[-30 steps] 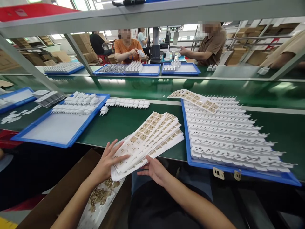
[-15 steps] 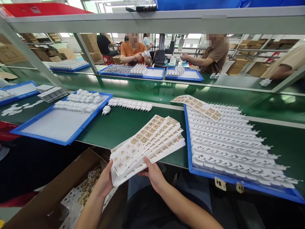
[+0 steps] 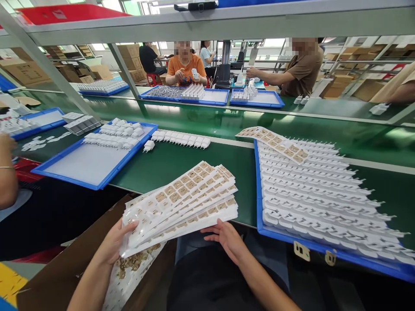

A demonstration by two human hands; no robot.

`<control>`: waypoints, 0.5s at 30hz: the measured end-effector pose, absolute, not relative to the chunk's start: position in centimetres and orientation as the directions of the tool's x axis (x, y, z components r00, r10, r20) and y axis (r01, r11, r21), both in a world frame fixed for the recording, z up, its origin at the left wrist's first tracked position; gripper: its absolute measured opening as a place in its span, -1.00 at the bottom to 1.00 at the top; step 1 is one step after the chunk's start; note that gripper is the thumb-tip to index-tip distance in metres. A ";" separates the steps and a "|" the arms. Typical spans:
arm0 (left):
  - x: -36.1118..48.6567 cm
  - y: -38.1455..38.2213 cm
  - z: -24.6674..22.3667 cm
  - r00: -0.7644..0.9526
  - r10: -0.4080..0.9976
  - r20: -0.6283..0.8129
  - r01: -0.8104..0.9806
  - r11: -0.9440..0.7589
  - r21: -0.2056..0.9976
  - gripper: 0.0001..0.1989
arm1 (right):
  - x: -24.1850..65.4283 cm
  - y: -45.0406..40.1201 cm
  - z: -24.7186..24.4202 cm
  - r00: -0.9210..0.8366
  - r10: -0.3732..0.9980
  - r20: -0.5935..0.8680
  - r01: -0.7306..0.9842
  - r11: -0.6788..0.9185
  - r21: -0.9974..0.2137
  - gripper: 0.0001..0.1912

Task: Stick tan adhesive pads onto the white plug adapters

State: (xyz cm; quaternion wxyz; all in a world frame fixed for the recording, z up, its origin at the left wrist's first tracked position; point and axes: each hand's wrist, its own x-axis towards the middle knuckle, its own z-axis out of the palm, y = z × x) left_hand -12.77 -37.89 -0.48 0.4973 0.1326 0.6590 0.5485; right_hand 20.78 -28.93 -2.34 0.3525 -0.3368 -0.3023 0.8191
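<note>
My left hand [image 3: 113, 242] grips the left end of a fanned stack of label sheets [image 3: 181, 198], thumb on top. The sheets are white with rows of tan, rounded-square labels or label gaps. Along the stack's lower right edge is my right hand [image 3: 227, 237], its thumb at the edge and its fingers stretched apart; it does not close around the sheets. Another label strip [image 3: 275, 142] lies across the corner of a blue tray [image 3: 259, 194] to the right. That tray holds tight rows of white plug adapters [image 3: 317, 203], pins pointing right.
A blue tray [image 3: 106, 177] with some white adapters sits left on the green table [image 3: 149, 172]. A row of adapters [image 3: 181, 138] stands beside it. Below the table edge is a cardboard box [image 3: 74, 250] with scraps. A co-worker's arm [image 3: 7, 172] shows at far left; others sit opposite.
The stack has shifted left and a little down with my left hand. My right hand has slid right along its lower edge, fingers loosened. A co-worker's arm has appeared at far left.
</note>
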 end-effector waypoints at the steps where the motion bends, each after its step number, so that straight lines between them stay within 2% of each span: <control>1: -14.0 -38.7 -0.7 -0.463 0.717 -0.522 -0.372 0.377 0.848 -0.21 | 21.6 -28.9 -2.3 -0.524 0.781 -0.341 -0.384 -0.574 -0.723 -0.44; 4: -16.8 -40.4 -1.1 -0.427 0.697 -0.576 -0.396 0.428 0.812 -0.14 | 23.0 -28.8 -1.9 -0.541 0.745 -0.390 -0.414 -0.639 -0.648 -0.43; 7: -17.6 -40.2 -1.0 -0.382 0.689 -0.616 -0.412 0.469 0.781 -0.21 | 23.3 -28.5 -1.6 -0.581 0.691 -0.430 -0.413 -0.705 -0.576 -0.40; 11: -16.4 -38.0 -0.7 -0.311 0.696 -0.647 -0.437 0.499 0.748 -0.40 | 23.1 -28.1 -1.5 -0.582 0.679 -0.449 -0.377 -0.713 -0.591 -0.40; 15: -15.8 -36.5 -0.2 -0.286 0.711 -0.643 -0.415 0.513 0.751 -0.35 | 23.3 -28.3 -1.9 -0.582 0.680 -0.446 -0.366 -0.709 -0.603 -0.43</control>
